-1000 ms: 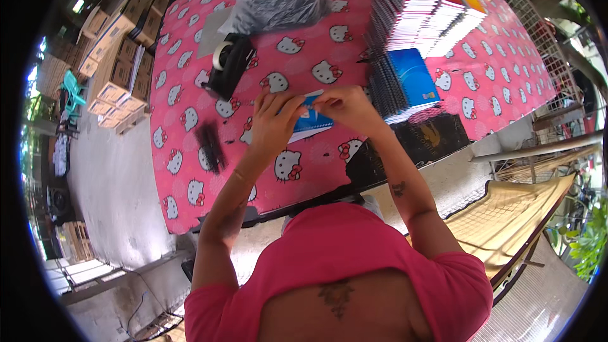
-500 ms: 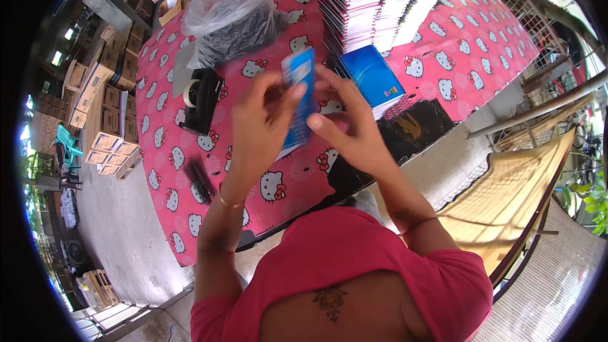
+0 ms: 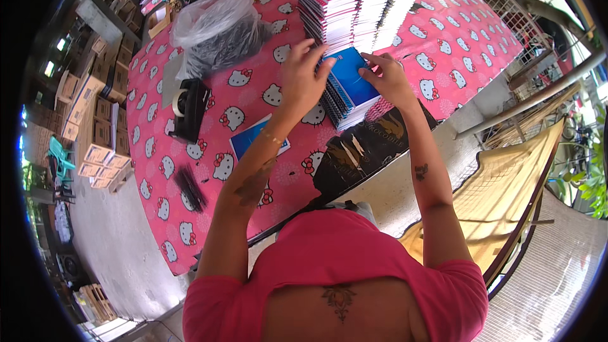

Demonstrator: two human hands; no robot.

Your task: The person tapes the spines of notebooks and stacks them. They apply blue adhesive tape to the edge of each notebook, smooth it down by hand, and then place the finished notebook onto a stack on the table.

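A small stack of blue spiral notebooks [image 3: 353, 82] stands near the table's front edge. At its far right corner is my right hand [image 3: 391, 81], thumb on the top cover and fingers bent at the edge, gripping the top notebook. My left hand [image 3: 305, 77] is by the stack's left side with fingers spread and holds nothing; its thumb is close to the spiral edge. Another blue notebook [image 3: 248, 138] lies on the tablecloth, partly hidden under my left forearm.
Behind the blue stack rise taller piles of pink notebooks [image 3: 326, 9], red notebooks [image 3: 367, 6] and yellow notebooks [image 3: 396, 3]. Left of them are a plastic bag [image 3: 221, 28] of dark items, a black tape dispenser [image 3: 191, 111] and loose black strips [image 3: 190, 189]. People stand at the far side.
Both hands have moved right and away from me to the blue stack. The blue notebook held up between them is no longer raised. The notebook under my left forearm now shows more.
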